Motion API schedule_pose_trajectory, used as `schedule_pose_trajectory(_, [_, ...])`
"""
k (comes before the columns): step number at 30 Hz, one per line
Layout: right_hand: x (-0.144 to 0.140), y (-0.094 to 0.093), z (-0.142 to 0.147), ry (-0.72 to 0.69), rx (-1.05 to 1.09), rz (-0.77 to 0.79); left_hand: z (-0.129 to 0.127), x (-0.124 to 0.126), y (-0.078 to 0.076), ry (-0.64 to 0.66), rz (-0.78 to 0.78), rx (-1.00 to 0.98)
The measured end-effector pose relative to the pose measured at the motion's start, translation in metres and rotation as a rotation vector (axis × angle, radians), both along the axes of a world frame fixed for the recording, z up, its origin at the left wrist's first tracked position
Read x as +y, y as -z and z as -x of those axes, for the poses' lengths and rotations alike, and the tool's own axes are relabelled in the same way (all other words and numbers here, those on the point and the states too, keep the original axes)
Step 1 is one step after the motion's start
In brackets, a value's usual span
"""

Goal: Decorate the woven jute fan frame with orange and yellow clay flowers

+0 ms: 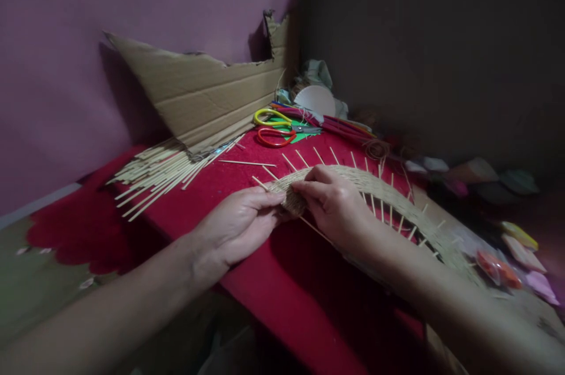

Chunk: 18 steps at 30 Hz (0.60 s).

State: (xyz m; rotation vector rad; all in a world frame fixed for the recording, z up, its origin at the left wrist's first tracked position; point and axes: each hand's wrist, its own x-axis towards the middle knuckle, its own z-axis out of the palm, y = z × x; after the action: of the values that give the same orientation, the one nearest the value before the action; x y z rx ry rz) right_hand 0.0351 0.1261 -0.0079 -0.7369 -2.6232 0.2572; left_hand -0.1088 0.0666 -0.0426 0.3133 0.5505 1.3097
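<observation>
A red cloth (282, 281) covers the table, which is pushed into a corner where a mauve wall (132, 4) meets a darker, shadowed one. On the cloth lies a curved woven band (397, 198) of pale fibre with thin sticks poking out along its rim. The left hand (241, 225) pinches the band's near end, fingers closed on the weave. The right hand (333, 201) curls over the same end, fingertips pressed to it. Beyond the band, toward the corner, lie two pairs of scissors (278, 128), one yellow-handled and one red. Left of the band a bundle of loose sticks (154, 175) fans out beneath a torn sheet of cardboard (203, 92) that leans on the mauve wall.
</observation>
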Motion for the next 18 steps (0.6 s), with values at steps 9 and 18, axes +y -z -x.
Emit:
schedule_pose_trajectory(9, [-0.016, -0.009, -0.004, -0.045, -0.291, -0.285, 0.003, 0.0, 0.005, 0.021, -0.058, 0.025])
schedule_pose_trajectory(18, [-0.011, -0.006, -0.012, -0.06, -0.034, -0.121, 0.001, -0.001, -0.001, 0.002, -0.028, 0.025])
